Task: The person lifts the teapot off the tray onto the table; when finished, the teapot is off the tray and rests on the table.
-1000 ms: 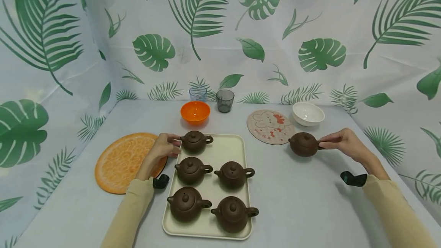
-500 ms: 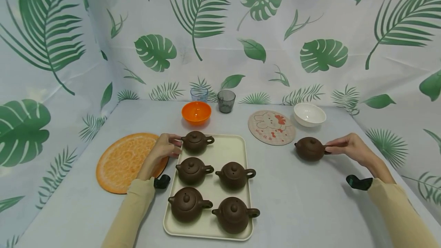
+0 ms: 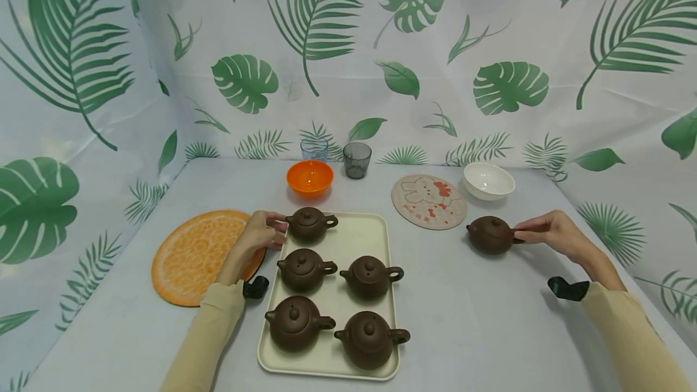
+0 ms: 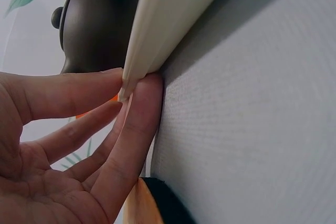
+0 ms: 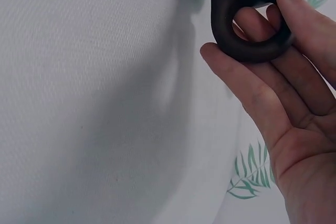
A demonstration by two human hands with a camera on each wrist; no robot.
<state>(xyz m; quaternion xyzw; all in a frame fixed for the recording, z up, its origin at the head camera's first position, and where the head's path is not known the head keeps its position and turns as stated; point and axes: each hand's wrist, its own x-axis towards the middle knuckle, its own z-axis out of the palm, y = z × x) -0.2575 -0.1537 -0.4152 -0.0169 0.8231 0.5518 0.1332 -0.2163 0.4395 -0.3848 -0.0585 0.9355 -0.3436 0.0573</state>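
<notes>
i am watching the right hand (image 3: 550, 231), which is pinching the loop handle (image 5: 247, 30) of the lone teapot (image 3: 490, 235); the pot is sitting on the table (image 3: 479, 319), just right of the round cartoon coaster (image 3: 428, 201) and well apart from the cream tray (image 3: 356, 241). the relation that matters here: the pot is lying to the left of these fingers, its spout-to-handle axis running roughly left to right, with the handle facing the palm. in the right wrist view the thumb is pressing on the ring from the upper side while the other fingers (image 5: 257, 93) are lying under and behind it, only lightly curled, so i am judging the hold as a light pinch rather than a full wrap. the forearm is reaching in from the lower right, wrist low over the table. the left hand (image 3: 258, 235) is the one nearer the tray: it is pinching the tray's far left corner (image 4: 137, 72) between thumb and fingers, right beside the back-row teapot (image 3: 308, 223), its wrist passing over the edge of the orange mat (image 3: 196, 256). four more brown teapots are standing on the tray toward me.
</notes>
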